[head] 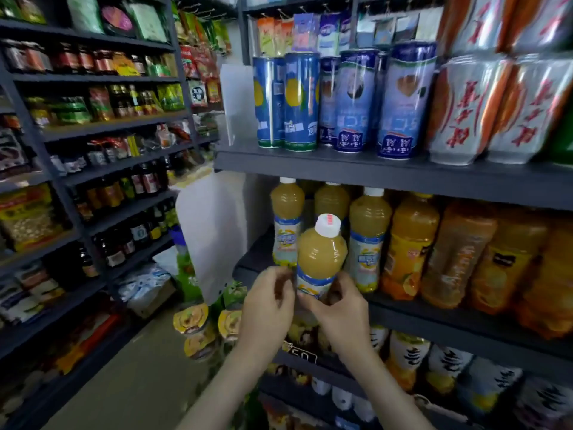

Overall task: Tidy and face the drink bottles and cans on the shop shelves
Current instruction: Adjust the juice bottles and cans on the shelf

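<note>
- The shop is moderately bright under soft, even light from above; no lamp shows.
- Glare streaks the silver packets (496,103) at upper right, and a thin white highlight runs down the blue cans (286,100).
- The middle shelf (372,173) shades the bottle tops beneath it; the lowest shelves sink into gloom.
- Motion blur smears the left hand (266,302) and right hand (338,302), fingertips worst; the juice bottle (322,252) between them is sharper.
- Wide-angle distortion bows the left shelving (93,125) and stretches the orange bottles (465,252) towards the right edge.
- The whole frame is soft; labels are unreadable.
</note>
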